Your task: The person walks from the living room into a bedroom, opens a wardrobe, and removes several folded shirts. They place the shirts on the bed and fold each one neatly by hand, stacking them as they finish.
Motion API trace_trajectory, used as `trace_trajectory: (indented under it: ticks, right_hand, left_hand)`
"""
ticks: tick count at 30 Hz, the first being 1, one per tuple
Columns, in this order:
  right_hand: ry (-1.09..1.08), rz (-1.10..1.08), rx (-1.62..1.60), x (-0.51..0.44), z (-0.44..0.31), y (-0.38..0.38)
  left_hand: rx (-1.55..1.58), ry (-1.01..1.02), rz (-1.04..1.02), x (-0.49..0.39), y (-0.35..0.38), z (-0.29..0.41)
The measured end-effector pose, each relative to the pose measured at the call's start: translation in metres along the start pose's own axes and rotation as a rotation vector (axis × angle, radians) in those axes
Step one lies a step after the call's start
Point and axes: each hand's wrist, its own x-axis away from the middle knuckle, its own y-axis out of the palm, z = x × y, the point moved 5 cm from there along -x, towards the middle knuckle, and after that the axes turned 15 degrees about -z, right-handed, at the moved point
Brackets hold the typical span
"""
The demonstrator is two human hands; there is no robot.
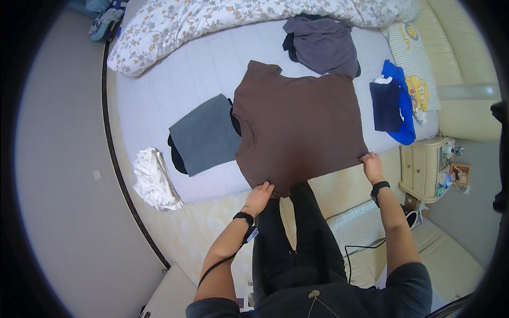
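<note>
A brown short-sleeved T-shirt (302, 115) is spread sideways over the near edge of the bed, its neckline to the left and its hem to the right. My left hand (260, 197) pinches the shirt at the near sleeve and shoulder. At the near corner of the hem, my right hand (372, 165) grips the fabric between thumb and fingers. Beyond the collar, the shirt's left edge meets a folded grey garment (204, 137) with black cloth under it. Its far right corner reaches a bunched purple-grey garment (324, 43).
White patterned cloth (155, 179) lies folded at the bed's left corner. Navy (385, 105) and blue garments (407, 127) lie at the right, beside a striped pillow (409, 51). A floral quilt (191, 24) covers the far side. A cream nightstand (421, 171) stands right; a black cable (364, 247) hangs nearby.
</note>
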Motion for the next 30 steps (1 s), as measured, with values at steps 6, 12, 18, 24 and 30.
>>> trace_trajectory:
  ticks: [6,12,18,24,30]
  right_hand:
    - [0.011,0.003,-0.071,-0.001,0.012,0.042]
    - [0.031,-0.578,-0.473,0.066,0.025,-0.015]
    - [-0.035,-0.672,-0.837,0.097,0.031,-0.207]
    - [-0.097,-0.314,-0.719,-0.035,0.048,-0.274]
    - [0.135,-0.151,-0.417,-0.202,0.073,-0.213]
  left_hand:
    - [0.021,-0.151,-0.069,-0.003,0.034,-0.014]
    - [0.334,0.21,-0.488,0.06,-0.054,0.029]
    - [0.601,0.187,-0.827,0.116,-0.251,0.071]
    - [0.652,-0.006,-0.224,0.021,-0.368,0.003]
    - [0.475,-0.327,0.206,-0.133,-0.371,-0.112]
